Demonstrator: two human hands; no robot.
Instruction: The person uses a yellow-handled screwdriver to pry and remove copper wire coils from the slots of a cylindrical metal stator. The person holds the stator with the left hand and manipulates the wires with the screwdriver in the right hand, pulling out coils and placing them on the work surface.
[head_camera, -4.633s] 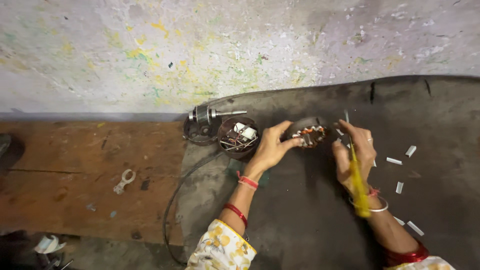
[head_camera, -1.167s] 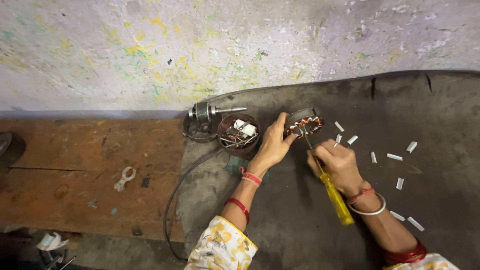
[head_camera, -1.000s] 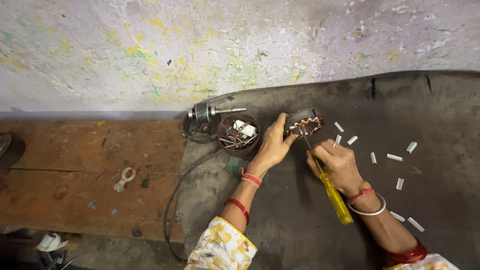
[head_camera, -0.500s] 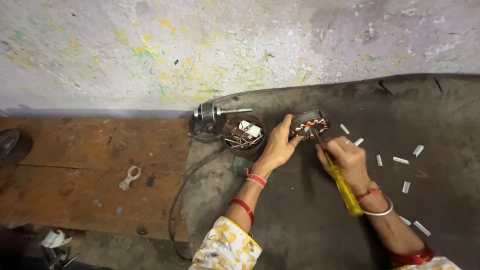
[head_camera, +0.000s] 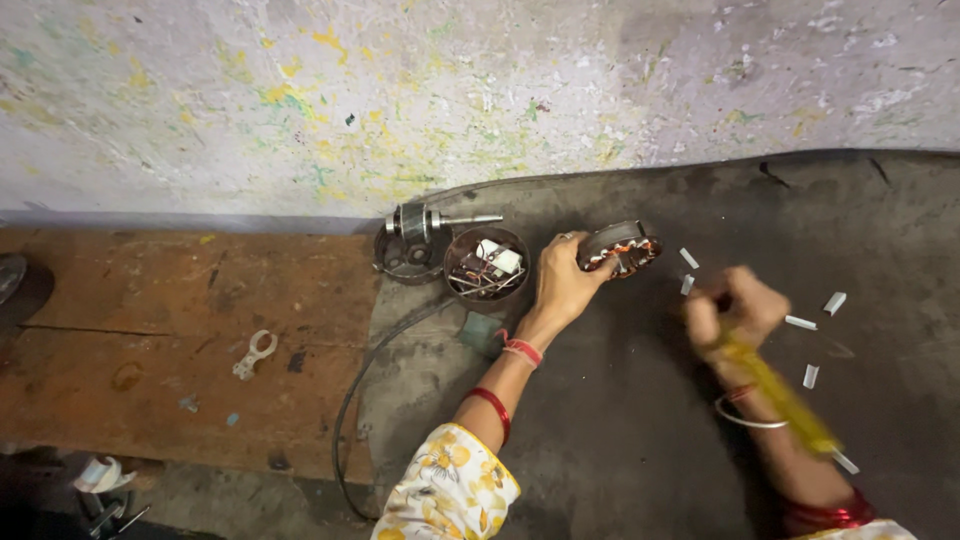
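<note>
The left hand (head_camera: 562, 285) clamps a round metal stator (head_camera: 618, 246) with copper windings on the dark rubbery mat (head_camera: 620, 420), far centre. The right hand (head_camera: 735, 312), blurred, is fisted around a yellow-handled tool (head_camera: 780, 390). Small white strips (head_camera: 805, 322) lie scattered to the right. A wire-filled round cup (head_camera: 487, 266) sits left of the stator, a steel rotor (head_camera: 420, 226) beyond.

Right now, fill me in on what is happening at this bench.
A person works over a dark mat laid on a worn wooden bench. The left hand grips a round metal motor stator with copper windings, tilted on the mat. The right hand, blurred, holds a yellow-handled screwdriver just right of the stator, not touching it. Small white strips lie scattered around. A round housing with loose wiring and a rotor on its shaft sit left of the stator.
</note>
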